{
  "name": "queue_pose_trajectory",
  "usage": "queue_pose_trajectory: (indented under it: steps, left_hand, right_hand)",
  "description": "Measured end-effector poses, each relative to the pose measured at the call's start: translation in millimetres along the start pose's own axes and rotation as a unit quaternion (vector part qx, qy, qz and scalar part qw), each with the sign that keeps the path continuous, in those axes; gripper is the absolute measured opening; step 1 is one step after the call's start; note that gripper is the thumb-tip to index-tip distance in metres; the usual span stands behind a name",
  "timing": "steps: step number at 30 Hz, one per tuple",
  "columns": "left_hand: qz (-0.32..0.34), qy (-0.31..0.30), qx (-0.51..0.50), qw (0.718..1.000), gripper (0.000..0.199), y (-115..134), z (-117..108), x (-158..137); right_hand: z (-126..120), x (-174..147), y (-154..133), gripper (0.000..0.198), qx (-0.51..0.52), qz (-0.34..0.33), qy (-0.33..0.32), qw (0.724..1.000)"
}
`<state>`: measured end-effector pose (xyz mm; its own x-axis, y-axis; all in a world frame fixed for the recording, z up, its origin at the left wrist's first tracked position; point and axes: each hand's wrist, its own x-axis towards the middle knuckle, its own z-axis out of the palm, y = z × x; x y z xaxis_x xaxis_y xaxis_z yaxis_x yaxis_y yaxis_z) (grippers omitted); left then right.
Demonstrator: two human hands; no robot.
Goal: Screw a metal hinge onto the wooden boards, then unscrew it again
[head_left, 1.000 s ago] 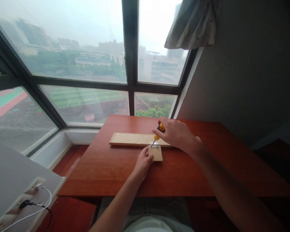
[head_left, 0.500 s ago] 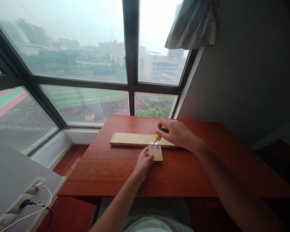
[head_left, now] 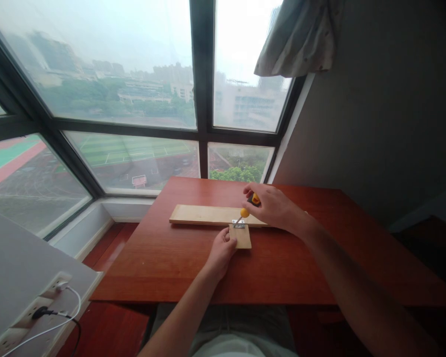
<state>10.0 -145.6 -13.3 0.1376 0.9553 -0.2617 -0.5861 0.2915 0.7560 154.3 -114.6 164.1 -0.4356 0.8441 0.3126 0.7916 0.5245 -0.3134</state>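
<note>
A long pale wooden board (head_left: 200, 214) lies across the table. In front of it is a small square wooden piece (head_left: 243, 239), joined to the board's near edge by a metal hinge (head_left: 238, 224). My left hand (head_left: 223, 250) grips the small piece at its left side, thumb on top. My right hand (head_left: 271, 206) is closed around the yellow and black handle of a screwdriver (head_left: 244, 212). The shaft slants down to the left, its tip at the hinge's left part. Whether a screw sits under the tip is too small to tell.
The reddish-brown table (head_left: 163, 267) stands below large windows. A curtain (head_left: 301, 44) hangs at the upper right beside a dark wall. At the lower left, a white cable (head_left: 76, 297) and a black plug (head_left: 40, 312) are in wall sockets.
My right hand's fingers have shifted on the screwdriver handle, and the handle tilts slightly further right. My left hand and the wooden pieces stay in place.
</note>
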Motion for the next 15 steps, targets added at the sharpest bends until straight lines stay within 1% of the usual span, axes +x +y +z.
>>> queue_pose_trajectory:
  steps: [3, 5, 9, 13, 15]
  left_hand:
    - [-0.005, 0.002, -0.002, 1.0, 0.047, 0.1, -0.4, -0.1]
    - [-0.005, 0.001, -0.004, 1.0, 0.047, -0.4, -0.9, 0.4]
    - [-0.004, 0.001, -0.008, 1.0, 0.047, -1.1, -1.4, 1.6]
    - [-0.006, 0.004, -0.008, 1.0, 0.048, -0.8, -1.2, 1.7]
    - [-0.008, 0.006, -0.007, 1.0, 0.048, -0.7, -0.9, 1.7]
  right_hand:
    - [0.5, 1.2, -3.2, 0.029, -0.053, 0.032, 0.007, 0.998]
    - [1.5, 2.7, -3.8, 0.03, -0.072, 0.04, 0.01, 0.997]
    - [3.0, 3.6, -0.8, 0.024, -0.052, 0.019, 0.004, 0.998]
    - [2.1, 0.5, 2.9, 0.033, -0.01, -0.014, -0.005, 1.0]
    - [1.5, -0.5, 3.2, 0.032, -0.006, -0.013, -0.003, 1.0]
